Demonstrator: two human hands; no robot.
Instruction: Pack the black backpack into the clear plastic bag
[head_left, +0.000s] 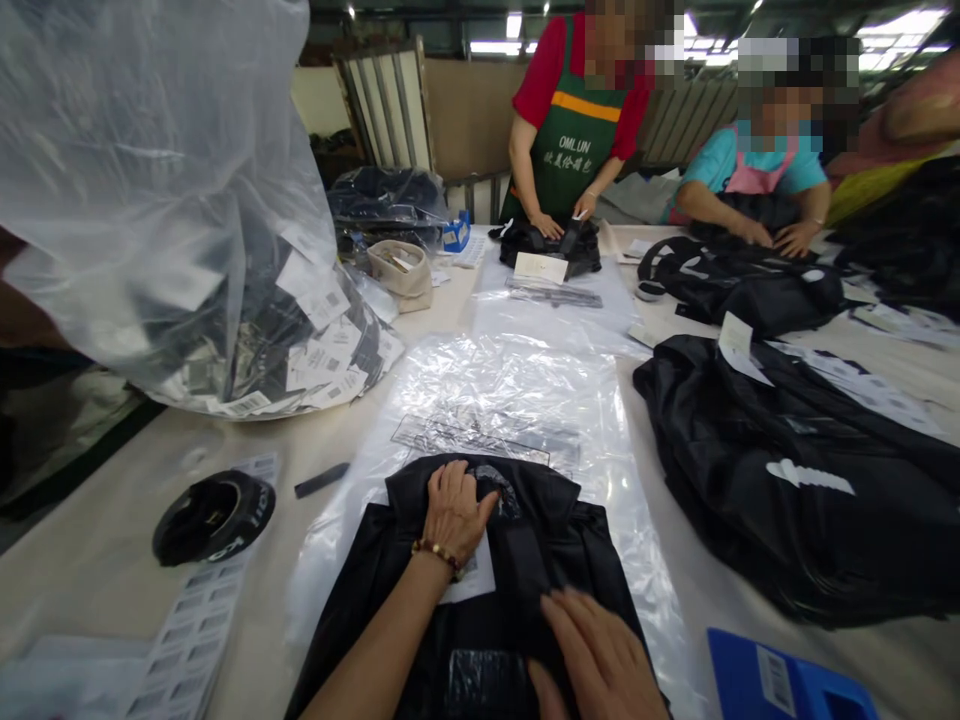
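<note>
A black bag [525,620] lies flat in front of me on a stack of clear plastic bags [465,380]. My left hand [457,515] rests on the bag's upper part, thumb apart from the fingers, palm down. Under that wrist a white paper tag [472,575] sticks out. Lower on the right, my right hand [600,645] is over the bag with thumb and fingers apart, slightly blurred; whether it touches the cloth I cannot tell. Between the hands runs a dark strap [523,560]. A clear-wrapped patch [486,685] shows near the bottom edge.
Left stand a large plastic sack of tags [330,350], a black tape roll [214,515] and label sheets [195,620]. At right lie another black bag [810,480] and a blue tool [787,680]. Two co-workers handle black bags [555,245] across the table.
</note>
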